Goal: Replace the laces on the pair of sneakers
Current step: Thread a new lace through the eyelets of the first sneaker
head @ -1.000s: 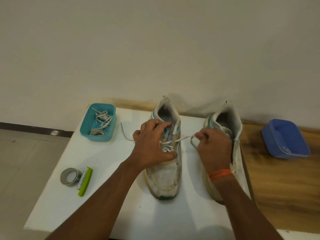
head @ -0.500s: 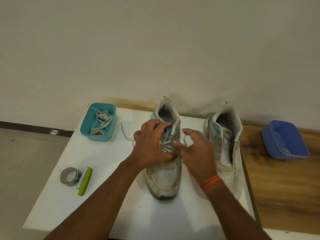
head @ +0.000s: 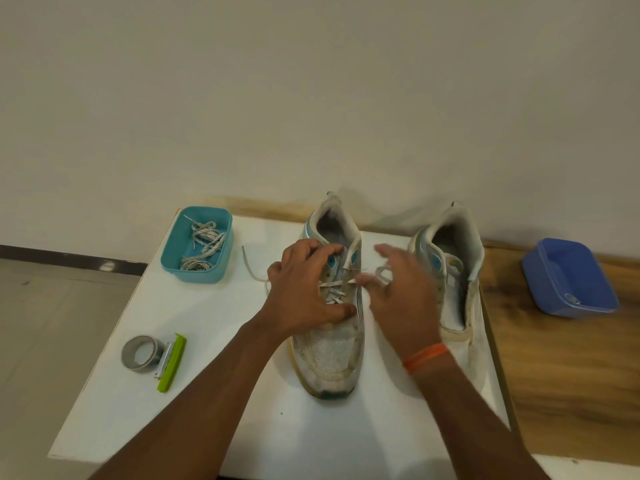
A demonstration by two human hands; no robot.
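White lace on left sneaker: pinned under curled left hand; right hand, at 3 o'clock, spread, empty.

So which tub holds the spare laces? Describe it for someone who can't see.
Find the white table. At its far left corner, by the wall, sits a teal tub with tangled laces inside. The other tub, blue, sits off the table on wood.

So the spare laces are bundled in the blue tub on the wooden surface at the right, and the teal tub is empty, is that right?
Not quite. The head view shows the bundled grey-white laces inside the teal plastic tub on the white table.
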